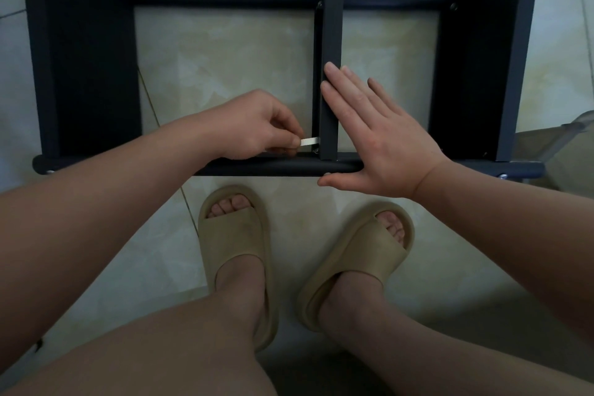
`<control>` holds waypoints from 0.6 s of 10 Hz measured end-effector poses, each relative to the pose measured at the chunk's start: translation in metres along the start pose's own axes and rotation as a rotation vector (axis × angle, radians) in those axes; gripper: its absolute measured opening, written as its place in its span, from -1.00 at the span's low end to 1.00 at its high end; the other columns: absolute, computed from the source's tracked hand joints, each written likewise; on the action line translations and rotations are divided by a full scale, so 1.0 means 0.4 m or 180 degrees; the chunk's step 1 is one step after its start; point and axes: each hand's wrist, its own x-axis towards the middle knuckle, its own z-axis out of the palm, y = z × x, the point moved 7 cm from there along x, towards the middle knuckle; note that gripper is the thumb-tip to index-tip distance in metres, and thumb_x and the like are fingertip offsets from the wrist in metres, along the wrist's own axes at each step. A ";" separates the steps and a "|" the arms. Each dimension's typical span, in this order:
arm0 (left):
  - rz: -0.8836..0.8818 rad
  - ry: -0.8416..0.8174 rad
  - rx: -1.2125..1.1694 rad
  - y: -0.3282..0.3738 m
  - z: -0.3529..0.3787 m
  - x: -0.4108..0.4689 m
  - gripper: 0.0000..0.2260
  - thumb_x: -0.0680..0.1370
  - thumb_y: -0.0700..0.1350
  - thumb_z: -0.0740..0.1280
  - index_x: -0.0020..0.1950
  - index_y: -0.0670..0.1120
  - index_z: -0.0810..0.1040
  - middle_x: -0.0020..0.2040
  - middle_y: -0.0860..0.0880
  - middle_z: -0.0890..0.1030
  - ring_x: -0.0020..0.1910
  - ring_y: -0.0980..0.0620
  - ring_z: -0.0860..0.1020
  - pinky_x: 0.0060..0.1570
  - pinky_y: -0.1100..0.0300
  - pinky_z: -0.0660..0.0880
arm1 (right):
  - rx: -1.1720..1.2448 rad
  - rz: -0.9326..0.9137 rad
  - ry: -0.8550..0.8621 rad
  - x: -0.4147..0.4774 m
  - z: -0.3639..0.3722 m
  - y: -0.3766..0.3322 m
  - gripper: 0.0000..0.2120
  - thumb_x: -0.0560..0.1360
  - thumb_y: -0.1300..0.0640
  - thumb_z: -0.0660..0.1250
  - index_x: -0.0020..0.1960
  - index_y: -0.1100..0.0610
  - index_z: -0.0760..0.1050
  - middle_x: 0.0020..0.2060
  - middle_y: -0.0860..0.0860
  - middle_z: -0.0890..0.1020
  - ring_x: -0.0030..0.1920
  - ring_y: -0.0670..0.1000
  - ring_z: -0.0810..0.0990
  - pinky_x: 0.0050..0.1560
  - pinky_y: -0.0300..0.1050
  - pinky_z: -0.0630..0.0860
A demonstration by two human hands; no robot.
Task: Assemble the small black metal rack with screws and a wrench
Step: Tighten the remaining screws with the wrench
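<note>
The black metal rack (83, 74) lies on the tiled floor, with a near round bar (273, 167), a far bar, two side panels and a middle upright (331, 42). My left hand (254, 125) pinches a small silver wrench (309, 141) whose tip sits at a screw (316, 150) at the foot of the middle upright. My right hand (379, 135) lies flat with straight fingers against the upright's right side, its thumb under the near bar.
My two feet in beige slippers (236, 254) stand just in front of the rack. Screw heads show at the far joints (319, 4) and on the right panel (453, 6). A clear plastic bag (546, 141) lies at the right edge.
</note>
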 end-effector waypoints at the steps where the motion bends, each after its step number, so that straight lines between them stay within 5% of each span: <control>1: 0.0028 0.0078 0.0316 0.017 -0.010 -0.001 -0.89 0.55 -0.11 0.44 -0.05 0.13 0.66 -0.19 0.15 0.71 -0.15 0.23 0.64 0.02 0.24 0.52 | -0.0017 0.0003 -0.0031 0.000 0.002 0.000 0.07 0.49 -0.48 0.19 0.65 0.26 -0.03 0.65 0.16 -0.03 0.65 0.15 -0.05 0.59 0.26 0.08; 3: -0.0335 0.0183 -0.0733 0.014 0.001 0.001 -0.90 0.61 -0.22 0.34 -0.03 -0.05 0.62 -0.13 -0.02 0.62 -0.11 0.08 0.58 -0.04 0.21 0.59 | -0.0009 0.0012 -0.0034 0.000 0.000 -0.001 0.07 0.49 -0.48 0.20 0.65 0.26 -0.02 0.65 0.17 -0.03 0.65 0.16 -0.05 0.59 0.25 0.07; 6: -0.0443 0.0185 -0.2616 0.006 0.020 0.014 -0.88 0.65 -0.10 0.28 -0.04 -0.08 0.56 -0.08 -0.04 0.72 0.00 0.04 0.69 -0.02 0.14 0.56 | 0.0022 0.0011 -0.0009 0.000 -0.002 -0.001 0.07 0.49 -0.47 0.22 0.64 0.27 -0.01 0.64 0.17 -0.01 0.65 0.16 -0.03 0.59 0.25 0.08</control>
